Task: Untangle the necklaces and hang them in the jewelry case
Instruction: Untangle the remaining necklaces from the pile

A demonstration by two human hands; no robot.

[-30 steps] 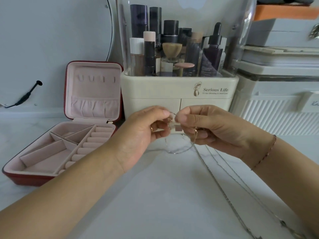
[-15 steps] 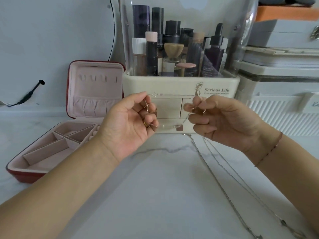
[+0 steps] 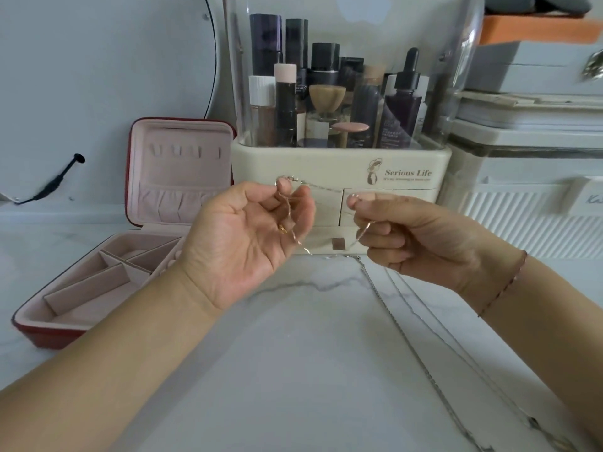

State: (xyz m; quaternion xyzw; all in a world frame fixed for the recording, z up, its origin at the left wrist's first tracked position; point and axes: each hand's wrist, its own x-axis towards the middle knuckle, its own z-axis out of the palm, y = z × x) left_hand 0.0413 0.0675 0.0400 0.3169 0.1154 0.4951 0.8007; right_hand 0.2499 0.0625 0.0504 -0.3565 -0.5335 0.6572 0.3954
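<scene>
Head view shows both hands raised above the counter and drawn apart; one second ago they met fingertip to fingertip lower down. Left hand (image 3: pixel 248 243) is turned palm toward the camera. Its thumb and forefinger pinch the rose-gold necklace (image 3: pixel 321 188) near one end, and the remaining fingers curl loosely. Right hand (image 3: pixel 411 236) pinches another part of the same chain between thumb and forefinger, with the other fingers clenched beneath. The chain now spans the gap between the hands and droops in a slack loop below them.

Judgement: this chain appears freed from the rest and is ready for transfer to the hooks (image 3: pixel 182 152) in the lid of the jewelry case (image 3: pixel 52 336). The case stands open to the left, well apart from the hands. No necklace hangs there yet.

Silver necklaces (image 3: pixel 405 337) lie on the white marble counter (image 3: pixel 261 370), running from below the right hand toward the near right edge. Whether they remain knotted cannot be told.

Behind stand a cosmetics organiser (image 3: pixel 339 171) with bottles under a clear cover, a round mirror (image 3: pixel 98 76) at left, and stacked storage boxes (image 3: pixel 528 203) at right.
</scene>
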